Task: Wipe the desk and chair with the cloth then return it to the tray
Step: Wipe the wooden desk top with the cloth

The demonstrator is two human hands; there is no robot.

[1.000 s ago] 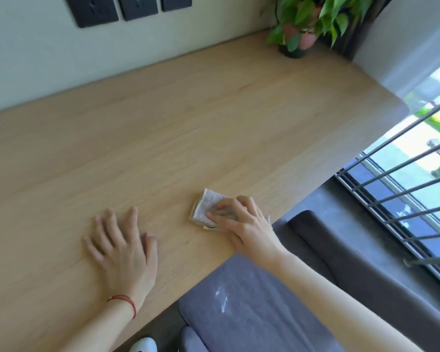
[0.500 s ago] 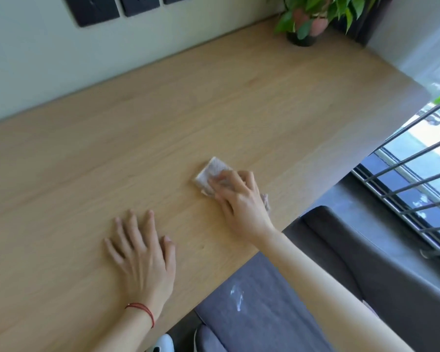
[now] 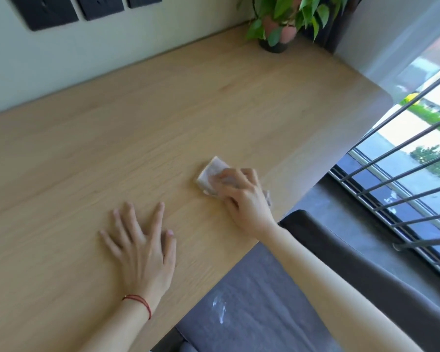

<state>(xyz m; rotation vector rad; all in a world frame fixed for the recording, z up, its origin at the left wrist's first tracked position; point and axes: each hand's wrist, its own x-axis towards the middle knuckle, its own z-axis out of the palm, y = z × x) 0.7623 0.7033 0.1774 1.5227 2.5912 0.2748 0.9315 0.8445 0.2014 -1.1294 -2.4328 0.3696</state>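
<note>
A small folded white cloth [image 3: 210, 172] lies flat on the light wooden desk [image 3: 163, 118], near its front edge. My right hand [image 3: 241, 199] presses down on the cloth with its fingers over it, and only the far left corner shows. My left hand [image 3: 142, 247] rests flat on the desk to the left, fingers spread, holding nothing; a red string sits at its wrist. The grey chair [image 3: 264, 313] stands below the desk edge, with a white smear on its seat. No tray is in view.
A potted green plant [image 3: 277, 24] stands at the desk's far right corner by the wall. Black wall panels [image 3: 54, 10] hang above the desk. A window with metal bars [image 3: 404, 179] runs along the right, past the chair.
My right hand has slid the cloth away from the front edge, farther onto the desk. My left hand has stayed flat on the desk; the view has shifted.
</note>
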